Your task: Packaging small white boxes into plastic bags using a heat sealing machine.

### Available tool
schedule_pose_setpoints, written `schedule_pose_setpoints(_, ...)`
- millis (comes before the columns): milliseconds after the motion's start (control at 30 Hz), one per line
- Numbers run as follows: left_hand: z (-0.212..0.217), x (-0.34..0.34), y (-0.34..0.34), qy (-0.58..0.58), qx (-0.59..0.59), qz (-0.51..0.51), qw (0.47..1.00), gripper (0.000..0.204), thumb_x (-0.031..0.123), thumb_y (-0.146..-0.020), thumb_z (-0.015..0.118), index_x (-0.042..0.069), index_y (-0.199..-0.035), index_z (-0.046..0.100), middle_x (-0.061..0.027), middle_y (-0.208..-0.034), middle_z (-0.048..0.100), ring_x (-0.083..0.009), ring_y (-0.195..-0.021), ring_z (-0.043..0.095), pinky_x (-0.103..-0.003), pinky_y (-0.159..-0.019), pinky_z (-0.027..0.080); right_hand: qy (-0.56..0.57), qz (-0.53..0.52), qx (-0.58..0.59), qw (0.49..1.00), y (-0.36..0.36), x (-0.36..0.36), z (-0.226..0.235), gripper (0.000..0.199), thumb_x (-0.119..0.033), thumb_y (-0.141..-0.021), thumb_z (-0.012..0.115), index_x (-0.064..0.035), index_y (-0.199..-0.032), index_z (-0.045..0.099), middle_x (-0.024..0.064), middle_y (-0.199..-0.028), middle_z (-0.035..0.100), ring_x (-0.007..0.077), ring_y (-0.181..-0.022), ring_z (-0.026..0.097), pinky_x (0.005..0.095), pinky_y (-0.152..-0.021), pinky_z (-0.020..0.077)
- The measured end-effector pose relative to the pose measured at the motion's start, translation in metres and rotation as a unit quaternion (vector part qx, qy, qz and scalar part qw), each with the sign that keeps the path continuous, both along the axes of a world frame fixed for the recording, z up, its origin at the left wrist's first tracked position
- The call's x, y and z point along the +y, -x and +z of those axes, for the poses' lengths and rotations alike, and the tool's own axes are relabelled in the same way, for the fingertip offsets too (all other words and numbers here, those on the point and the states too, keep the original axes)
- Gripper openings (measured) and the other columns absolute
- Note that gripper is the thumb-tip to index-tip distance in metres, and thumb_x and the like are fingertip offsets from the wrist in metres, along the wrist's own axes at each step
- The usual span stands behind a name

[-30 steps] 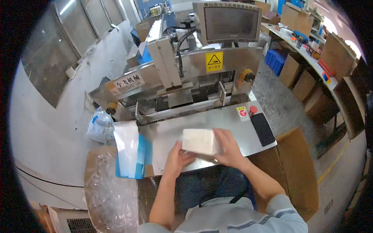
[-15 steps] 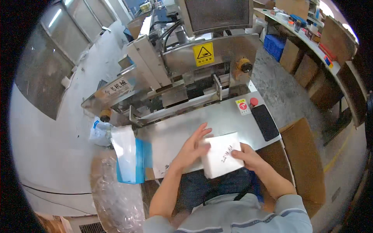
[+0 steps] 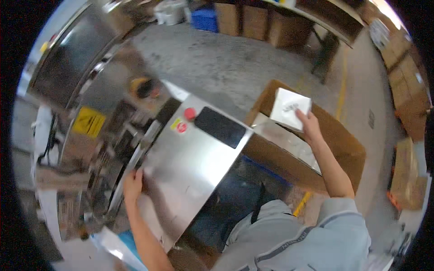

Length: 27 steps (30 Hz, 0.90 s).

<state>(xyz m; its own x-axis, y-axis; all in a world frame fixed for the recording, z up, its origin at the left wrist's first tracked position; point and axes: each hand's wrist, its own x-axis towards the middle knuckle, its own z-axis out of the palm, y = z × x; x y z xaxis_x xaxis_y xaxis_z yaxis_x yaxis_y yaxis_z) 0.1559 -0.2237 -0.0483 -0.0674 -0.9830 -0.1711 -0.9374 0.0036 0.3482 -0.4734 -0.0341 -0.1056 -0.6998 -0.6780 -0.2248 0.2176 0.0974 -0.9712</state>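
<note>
My right hand (image 3: 308, 124) grips a white square box (image 3: 287, 102) with dark markings on its top, thumb pressed on the upper face. The white box is held over the far end of an open cardboard carton (image 3: 346, 147), which has pale, flat contents inside. At the machine's slot edge, beside the steel work plate (image 3: 194, 165), my left hand (image 3: 133, 184) is closed with its fingers curled. What those fingers hold, if anything, is hidden and blurred.
A black phone (image 3: 220, 127) lies on the steel plate beside a red button (image 3: 190, 113). The sealing-type machine (image 3: 97, 144) fills the left side. A blue-and-white bag (image 3: 115, 246) is at the lower left. Beyond the grey floor stand cartons (image 3: 254, 21) and a blue crate (image 3: 204, 20).
My view has swung to the right. The white box has gone from between both hands to over the carton, in my right hand alone. My left hand has come off it toward the machine.
</note>
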Motion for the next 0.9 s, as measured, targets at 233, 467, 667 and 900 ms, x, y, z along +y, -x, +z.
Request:
schedule_pose_setpoints(233, 0.023, 0.047, -0.003, 0.006, 0.174, 0.086, 0.981, 0.038, 0.024, -0.101, 0.057, -0.007, -0.123, 0.062, -0.0211, -0.116, 0.068, -0.0264, -0.105, 0.065, -0.035, -0.093, 0.048, -0.101, -0.022, -0.154, 0.983, 0.052, -0.004, -0.162, 0.059, -0.042, -0.086, 0.076, 0.0031, -0.120, 0.060, 0.0116, -0.110, 0.066, 0.0194, -0.089, 0.064, 0.0346, -0.077, 0.0547)
schedule_pose_setpoints(467, 0.070, 0.137, 0.026, 0.010, 0.248, 0.077, 0.966, 0.045, 0.021, -0.098, 0.061, -0.009, -0.131, 0.054, -0.0177, -0.132, 0.060, -0.0255, -0.115, 0.061, -0.034, -0.105, 0.043, -0.311, 0.109, -0.132, 0.935, 0.067, -0.051, -0.282, 0.040, -0.041, -0.093, 0.066, -0.0070, -0.114, 0.060, 0.0088, -0.103, 0.059, 0.0272, -0.093, 0.058, 0.0509, -0.084, 0.0526)
schedule_pose_setpoints(667, 0.133, 0.205, 0.017, -0.004, 0.099, 0.146, 0.984, 0.047, 0.024, -0.101, 0.050, -0.014, -0.126, 0.058, -0.0264, -0.126, 0.061, -0.0323, -0.120, 0.058, -0.042, -0.103, 0.049, -0.257, 0.181, -0.232, 0.921, 0.065, -0.057, -0.293, 0.034, -0.045, -0.096, 0.062, -0.0122, -0.104, 0.056, 0.0044, -0.092, 0.051, 0.0193, -0.085, 0.051, 0.0438, -0.075, 0.0518)
schedule_pose_setpoints(900, 0.163, 0.296, -0.084, 0.141, 0.182, 0.393, 0.890, 0.039, 0.027, -0.094, 0.064, -0.005, -0.116, 0.068, -0.0197, -0.114, 0.068, -0.0303, -0.100, 0.064, -0.042, -0.092, 0.052, -0.261, 0.187, -0.198, 0.926, 0.019, -0.059, -0.246, 0.048, -0.052, -0.088, 0.071, -0.0098, -0.108, 0.059, 0.0036, -0.093, 0.056, 0.0174, -0.080, 0.052, 0.0435, -0.073, 0.0485)
